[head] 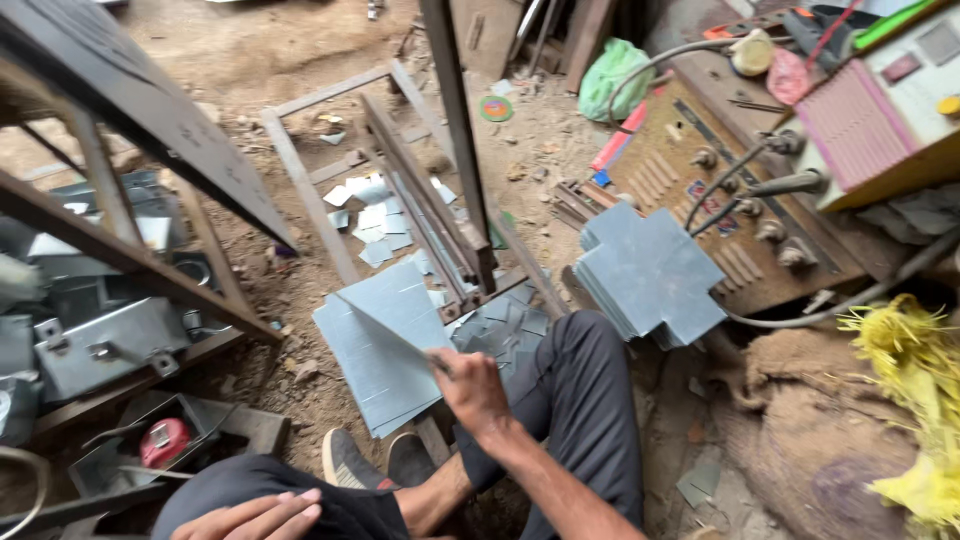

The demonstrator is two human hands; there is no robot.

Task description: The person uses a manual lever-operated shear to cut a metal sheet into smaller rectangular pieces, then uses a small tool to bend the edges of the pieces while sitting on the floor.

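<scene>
Two hands show: the right hand (470, 385) at six o'clock, the left hand (262, 515) at seven. Two stacks of grey sheets (378, 345) (648, 272), one green bag (612, 75) at twelve, two shoes (375, 462).

Metal workshop, dirt floor (300, 40), welding machine (880, 110) (cables attached), steel frames (330, 200), sheet offcuts (375, 220)

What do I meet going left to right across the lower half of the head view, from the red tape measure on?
Red tape measure → left hand resting on the knee → right hand pinching the grey metal sheet → stack of notched grey sheets → yellow fibre bundle.
</scene>
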